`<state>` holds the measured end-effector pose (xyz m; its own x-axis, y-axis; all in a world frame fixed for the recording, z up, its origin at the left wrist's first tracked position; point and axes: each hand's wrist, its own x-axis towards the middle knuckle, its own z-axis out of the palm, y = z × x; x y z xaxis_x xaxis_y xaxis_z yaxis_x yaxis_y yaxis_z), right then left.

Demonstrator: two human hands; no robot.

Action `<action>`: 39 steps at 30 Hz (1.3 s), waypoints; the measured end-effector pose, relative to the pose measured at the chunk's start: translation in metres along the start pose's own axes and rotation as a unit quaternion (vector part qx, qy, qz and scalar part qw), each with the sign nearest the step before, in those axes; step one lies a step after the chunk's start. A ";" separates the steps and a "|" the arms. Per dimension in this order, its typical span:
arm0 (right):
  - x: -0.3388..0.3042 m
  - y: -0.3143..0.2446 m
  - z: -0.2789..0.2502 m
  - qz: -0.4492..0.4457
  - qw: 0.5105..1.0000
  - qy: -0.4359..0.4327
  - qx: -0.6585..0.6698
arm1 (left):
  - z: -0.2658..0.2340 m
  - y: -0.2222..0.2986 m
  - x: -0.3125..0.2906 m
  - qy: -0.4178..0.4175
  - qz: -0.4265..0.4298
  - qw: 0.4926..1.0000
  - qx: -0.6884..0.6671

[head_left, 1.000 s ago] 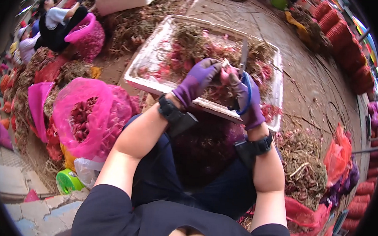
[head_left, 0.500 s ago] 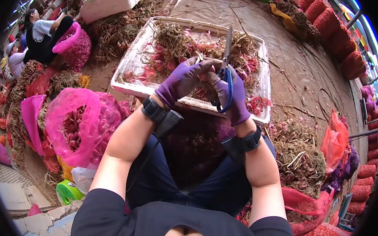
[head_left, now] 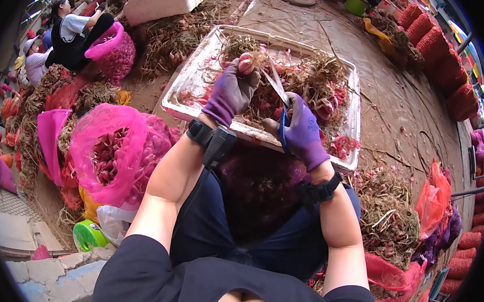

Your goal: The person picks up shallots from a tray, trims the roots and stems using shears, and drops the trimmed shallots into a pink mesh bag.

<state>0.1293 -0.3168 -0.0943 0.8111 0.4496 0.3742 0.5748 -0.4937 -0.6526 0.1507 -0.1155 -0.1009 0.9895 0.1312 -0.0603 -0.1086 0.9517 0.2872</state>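
Observation:
My left hand (head_left: 235, 91), in a purple glove with grey palm, is closed round a pinkish-red shallot (head_left: 246, 63) and lifts it over the white foam tray (head_left: 192, 112). Dry roots or stalks trail from the shallot toward the scissor blades. In my right hand (head_left: 302, 124), gloved alike, are scissors (head_left: 277, 85) with blue handles; their slim blades point up and left at the dry strands. Beneath both hands, the tray holds tangled dry stalks (head_left: 321, 75), pink skins and several shallots. Whether the blades touch the strands I cannot tell.
To the left stands an open pink mesh bag (head_left: 111, 162) full of shallots. A heap of dried shallots (head_left: 390, 215) lies at the right, beside an orange-red bag (head_left: 434, 199). Another person (head_left: 75, 30) sits at the far left. Full red sacks (head_left: 434, 44) line the far right.
My hands, close together before, have moved apart. The left has raised the shallot up and left; the scissors, upright before, now slant to the left with their blades parted. The whole view has shifted slightly.

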 end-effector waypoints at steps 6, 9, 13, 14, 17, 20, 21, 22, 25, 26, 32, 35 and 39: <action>-0.003 0.001 0.008 -0.059 0.996 0.014 -0.063 | -0.003 0.003 -0.006 -0.014 -0.046 0.999 -0.012; -0.006 0.001 0.009 -0.071 0.994 0.030 -0.082 | 0.005 -0.007 -0.014 -0.020 -0.052 0.997 0.055; -0.007 -0.002 0.015 -0.051 0.995 0.049 -0.067 | 0.007 -0.042 -0.020 0.132 0.067 0.969 0.197; -0.006 -0.008 0.010 -0.014 0.998 0.022 -0.061 | 0.009 -0.044 -0.019 0.141 0.076 0.961 0.227; -0.007 -0.010 0.005 0.043 0.998 -0.011 -0.039 | 0.014 -0.043 -0.024 0.193 0.104 0.922 0.318; -0.006 -0.006 0.002 0.076 0.996 -0.021 -0.043 | 0.005 -0.043 -0.020 0.137 0.119 0.914 0.362; -0.005 -0.005 0.002 0.090 0.994 -0.026 -0.061 | 0.005 -0.044 -0.018 0.144 0.119 0.915 0.358; -0.005 -0.004 0.003 0.091 0.994 -0.026 -0.061 | 0.003 -0.044 -0.018 0.144 0.117 0.915 0.359; -0.007 -0.002 0.005 0.099 0.994 -0.007 -0.044 | 0.002 -0.045 -0.016 0.140 0.086 0.918 0.360; -0.006 -0.005 0.005 0.140 0.990 -0.022 -0.013 | -0.009 -0.042 -0.010 0.111 0.050 0.950 0.288; 0.001 0.005 -0.003 0.158 0.987 0.027 0.012 | -0.043 -0.029 0.003 -0.133 -0.157 0.978 0.016; 0.003 0.013 -0.012 0.184 0.954 0.037 0.234 | 0.003 -0.040 -0.022 0.028 -0.051 0.888 0.456; 0.007 0.011 -0.004 0.203 0.857 0.012 0.474 | 0.005 -0.047 -0.027 -0.063 -0.023 0.851 0.522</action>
<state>0.1420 -0.3220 -0.0959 0.9321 0.3621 -0.0050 -0.0930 0.2260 -0.9697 0.1296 -0.1654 -0.1080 0.9999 0.0071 -0.0093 0.0078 0.1820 0.9833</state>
